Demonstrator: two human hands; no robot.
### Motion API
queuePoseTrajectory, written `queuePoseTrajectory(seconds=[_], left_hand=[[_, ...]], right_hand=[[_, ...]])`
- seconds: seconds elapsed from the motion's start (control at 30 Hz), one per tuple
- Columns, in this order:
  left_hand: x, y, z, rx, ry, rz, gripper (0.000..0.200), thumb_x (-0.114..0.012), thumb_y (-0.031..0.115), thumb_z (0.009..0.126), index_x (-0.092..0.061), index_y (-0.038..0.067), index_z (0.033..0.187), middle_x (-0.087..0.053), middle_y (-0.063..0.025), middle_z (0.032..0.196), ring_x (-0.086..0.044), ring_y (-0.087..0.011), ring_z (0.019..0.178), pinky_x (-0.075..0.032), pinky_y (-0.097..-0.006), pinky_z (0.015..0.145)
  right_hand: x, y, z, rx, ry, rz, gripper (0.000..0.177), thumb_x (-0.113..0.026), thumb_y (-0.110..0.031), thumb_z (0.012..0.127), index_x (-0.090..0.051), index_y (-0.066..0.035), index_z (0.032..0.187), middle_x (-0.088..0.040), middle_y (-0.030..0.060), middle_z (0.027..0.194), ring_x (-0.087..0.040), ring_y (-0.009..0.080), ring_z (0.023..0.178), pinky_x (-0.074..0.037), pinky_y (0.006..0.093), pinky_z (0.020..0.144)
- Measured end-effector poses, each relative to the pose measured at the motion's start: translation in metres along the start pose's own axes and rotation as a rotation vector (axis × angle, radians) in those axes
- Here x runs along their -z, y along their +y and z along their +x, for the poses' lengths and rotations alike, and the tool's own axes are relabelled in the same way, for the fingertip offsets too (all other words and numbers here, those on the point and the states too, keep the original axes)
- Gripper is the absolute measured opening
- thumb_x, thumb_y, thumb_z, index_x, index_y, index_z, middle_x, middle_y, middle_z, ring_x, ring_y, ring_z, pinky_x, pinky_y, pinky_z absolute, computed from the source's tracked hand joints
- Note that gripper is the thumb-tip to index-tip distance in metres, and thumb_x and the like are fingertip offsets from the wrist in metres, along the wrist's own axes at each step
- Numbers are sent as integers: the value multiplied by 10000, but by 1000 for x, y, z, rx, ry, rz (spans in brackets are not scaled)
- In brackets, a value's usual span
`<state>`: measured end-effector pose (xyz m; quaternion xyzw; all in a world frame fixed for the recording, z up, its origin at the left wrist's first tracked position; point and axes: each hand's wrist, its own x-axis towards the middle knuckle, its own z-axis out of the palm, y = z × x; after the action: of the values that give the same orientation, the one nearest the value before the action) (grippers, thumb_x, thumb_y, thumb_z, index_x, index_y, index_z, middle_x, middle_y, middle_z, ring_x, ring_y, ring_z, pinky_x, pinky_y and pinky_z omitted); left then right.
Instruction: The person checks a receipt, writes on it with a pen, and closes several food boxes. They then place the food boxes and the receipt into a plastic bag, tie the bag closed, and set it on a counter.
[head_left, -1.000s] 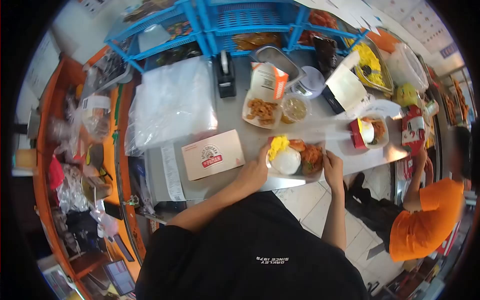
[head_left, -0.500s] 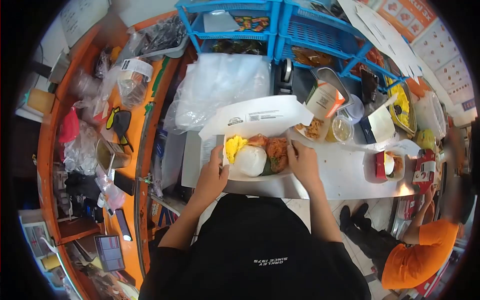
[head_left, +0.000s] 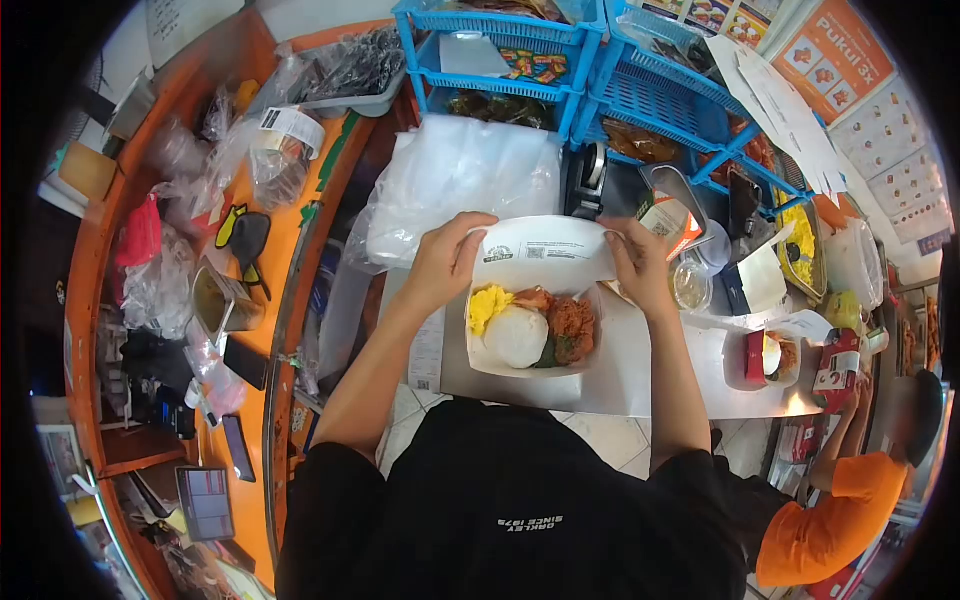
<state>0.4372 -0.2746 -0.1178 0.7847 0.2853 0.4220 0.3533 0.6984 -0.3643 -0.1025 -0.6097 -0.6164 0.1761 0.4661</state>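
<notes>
A white paper meal box (head_left: 535, 373) stands open on the metal counter in front of me. Inside lie a white mound of rice (head_left: 515, 337), yellow scrambled egg (head_left: 489, 307), reddish-brown fried chicken (head_left: 572, 323) and some dark greens at the bottom. The raised lid (head_left: 545, 240) has small print and a logo. My left hand (head_left: 446, 260) pinches the lid's left corner, thumb against its inner face. At the right corner, my right hand (head_left: 640, 264) grips the lid the same way. A printed paper slip (head_left: 427, 350) lies left of the box.
Clear plastic bags (head_left: 470, 185) and a tape dispenser (head_left: 589, 180) lie behind the box, below blue basket racks (head_left: 500, 80). A sauce cup (head_left: 691, 286) and a smaller open food box (head_left: 755, 358) are to the right. Farther right works a person in an orange shirt (head_left: 835, 520).
Both hands have moved from the box's sides up to the lid's corners. The lid now stands straighter, and the view has shifted slightly.
</notes>
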Motion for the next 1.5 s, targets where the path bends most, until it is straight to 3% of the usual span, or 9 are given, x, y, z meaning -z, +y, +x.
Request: queuePoseTrajectory(seconds=[0.17,0.37,0.5,0.7,0.93,1.03,1.2,1.27,1.5], left_hand=[[7,-7,6,-130,-103,-92,37,-600,-32,819,-611,-14,849,-663,-130,952,-631,-173,848,-483,-275,762],[10,40,-2,195,-87,-117,108,-653,-14,762,-586,8,844,-651,-98,877,-611,-138,784,-471,-261,743],[24,48,-48,194,-666,189,289,-725,171,758,-552,19,931,-590,-146,1003,-558,-257,988,-448,-340,859],[-22,42,-112,412,14,532,501,-749,290,744,-543,-58,1040,-587,-220,979,-548,-340,992,-443,-396,858],[3,54,-85,882,-215,58,517,-698,357,799,-562,-89,1022,-617,-245,1007,-607,-351,919,-463,-422,807],[4,48,-89,997,-350,-217,539,-635,358,854,-554,-91,1142,-514,-316,1222,-497,-367,1188,-400,-403,958],[-18,20,-121,645,-144,-106,538,-563,279,911,-443,-34,1332,-80,-282,1507,21,-397,1412,-92,-405,1141],[-7,24,-124,399,-209,-108,516,-589,247,893,-467,-5,1326,-125,-254,1510,-7,-410,1410,-107,-430,1136],[-30,-16,-158,-136,-181,75,342,-679,74,765,-679,95,1106,-489,-127,1359,-226,-469,1356,-251,-526,1100]], right_hand=[[8,2,2,195,-70,227,38,-618,1,798,-639,22,820,-686,108,871,-635,158,795,-482,256,720],[18,-16,-14,-96,-198,249,158,-690,-102,786,-638,3,891,-661,89,831,-615,168,742,-467,290,689],[36,-30,-53,-118,-613,22,279,-713,-146,783,-618,22,984,-627,73,861,-580,169,809,-447,302,715],[-16,-20,-109,-170,-63,-602,498,-715,-260,779,-557,95,1091,-585,201,1083,-592,302,934,-470,381,813],[-8,-34,-95,-600,-32,-52,561,-721,-295,766,-558,109,1118,-643,227,952,-642,306,814,-498,368,786],[-5,-44,-87,-672,-225,-79,436,-653,-275,813,-589,114,999,-647,263,848,-648,384,756,-495,414,772],[-22,-8,-125,-425,-241,14,535,-578,-161,898,-383,73,1337,-510,277,1249,-583,316,1057,-441,375,897],[-7,-23,-130,-192,-264,32,586,-620,-82,857,-380,-6,1386,-290,252,1463,-519,358,1181,-427,401,951],[-22,12,-165,62,-155,-275,536,-712,-125,769,-557,-164,1281,-378,270,1393,-610,364,1017,-530,356,799]])
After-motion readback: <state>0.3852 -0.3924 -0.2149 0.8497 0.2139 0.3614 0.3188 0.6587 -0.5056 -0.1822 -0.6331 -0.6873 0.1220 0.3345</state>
